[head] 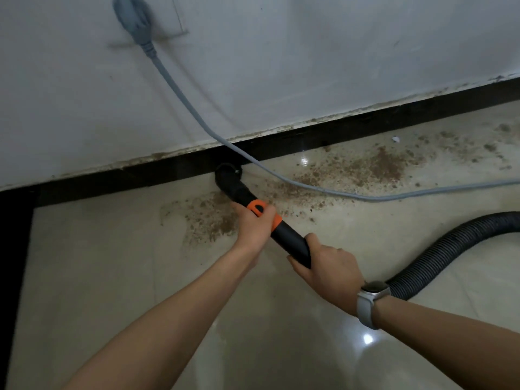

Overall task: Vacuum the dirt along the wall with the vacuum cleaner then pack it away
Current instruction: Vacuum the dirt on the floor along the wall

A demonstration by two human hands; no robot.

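A black vacuum nozzle [228,178] with an orange collar points at the black skirting at the foot of the white wall. My left hand [254,225] grips the tube at the orange collar. My right hand [327,266], a watch on its wrist, grips the black tube farther back. The ribbed black hose [450,250] runs from behind my right wrist off to the right edge. Brown dirt [363,167] is strewn on the glossy tiles along the wall, to the right of the nozzle, with a smaller patch [209,218] just left of my left hand. The vacuum's body is out of view.
A grey power cord [180,88] hangs from a plug [132,12] in the wall socket, crosses over the nozzle and trails right across the floor. A small white scrap [396,139] lies near the skirting. A dark floor border [14,249] runs down the left edge.
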